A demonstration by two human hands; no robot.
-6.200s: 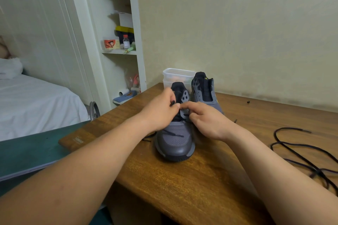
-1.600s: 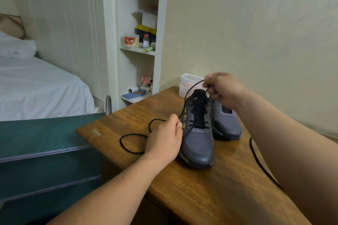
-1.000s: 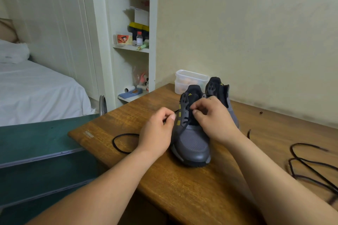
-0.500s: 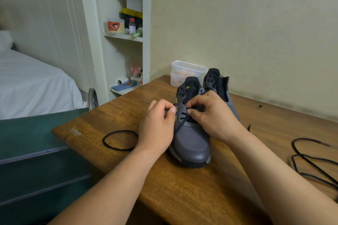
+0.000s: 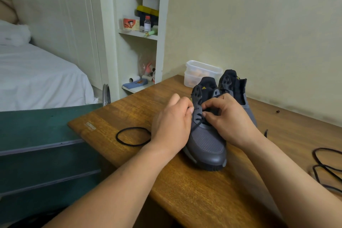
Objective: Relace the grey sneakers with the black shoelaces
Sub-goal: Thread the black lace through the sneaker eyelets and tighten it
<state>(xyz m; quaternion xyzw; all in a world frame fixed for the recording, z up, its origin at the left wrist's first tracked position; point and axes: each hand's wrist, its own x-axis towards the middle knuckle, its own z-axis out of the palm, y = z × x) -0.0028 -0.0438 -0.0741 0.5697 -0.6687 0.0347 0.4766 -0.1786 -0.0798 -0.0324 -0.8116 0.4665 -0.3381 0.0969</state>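
Two grey sneakers stand on the wooden table, toes toward me. The near sneaker (image 5: 207, 144) has a black shoelace (image 5: 132, 136) partly threaded through its lower eyelets, and the lace's slack loops on the table to its left. My left hand (image 5: 173, 126) pinches the lace tip at the left eyelet row. My right hand (image 5: 229, 118) pinches the lace over the tongue, fingers curled. The far sneaker (image 5: 238, 89) stands behind, half hidden by my right hand. A second black shoelace (image 5: 325, 168) lies loose at the right.
A clear plastic tub (image 5: 200, 72) sits behind the sneakers by the wall. The table's left edge (image 5: 88, 131) drops to a green surface (image 5: 37, 129). Shelves with small items (image 5: 146, 24) and a bed (image 5: 37, 72) lie beyond. A small dark bit (image 5: 277, 111) lies on the table.
About 1.6 s ago my right hand pulled the lace up high. Both hands have since come together at the near sneaker's eyelets, and the slack loop on the left has shrunk.
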